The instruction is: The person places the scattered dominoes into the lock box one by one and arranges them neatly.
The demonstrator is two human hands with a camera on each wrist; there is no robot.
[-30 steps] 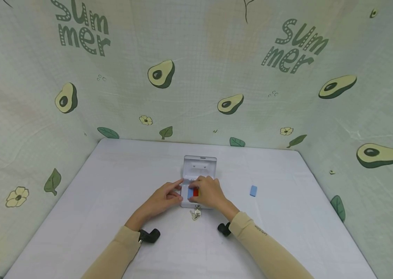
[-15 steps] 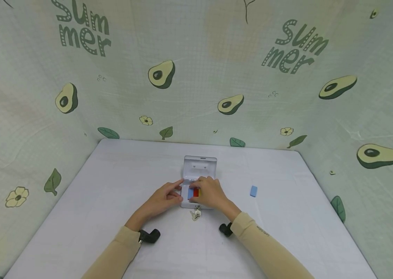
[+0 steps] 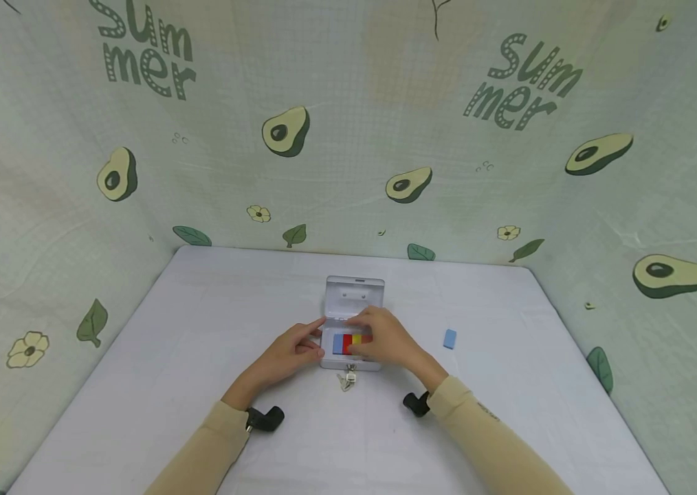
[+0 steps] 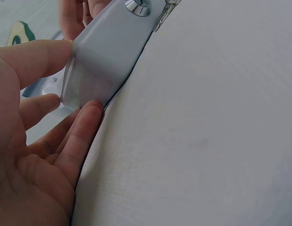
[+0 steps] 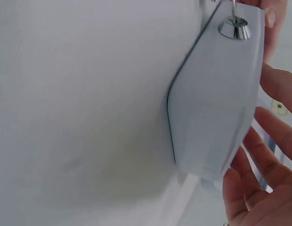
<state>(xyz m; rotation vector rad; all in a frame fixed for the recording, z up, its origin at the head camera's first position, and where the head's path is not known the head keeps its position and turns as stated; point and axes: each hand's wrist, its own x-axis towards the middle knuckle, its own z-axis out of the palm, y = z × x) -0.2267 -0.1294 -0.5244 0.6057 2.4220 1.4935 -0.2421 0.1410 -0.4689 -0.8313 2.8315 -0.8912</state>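
A light-coloured metal cash box (image 3: 336, 366) stands on the table with its lid (image 3: 355, 295) raised. Inside lies a row of flat blocks: a blue block (image 3: 337, 344), a red block (image 3: 347, 341), a yellow block (image 3: 357, 339) and a reddish one partly covered by fingers. At the box's left side, my left hand (image 3: 293, 352) touches it, thumb on the rim and fingertips against the wall in the left wrist view. My right hand (image 3: 388, 338) spans the row from the right, thumb in front and fingers behind. Its fingers are spread in the right wrist view, nothing visibly gripped.
Keys (image 3: 344, 382) hang from the lock (image 5: 234, 28) on the box's front. Another blue block (image 3: 450, 339) lies on the white table (image 3: 478, 426), right of the box. A printed cloth (image 3: 348, 137) surrounds the table's back and sides.
My right hand has shifted right over the box, uncovering more of the yellow block and part of the reddish one. My left hand has stayed put.
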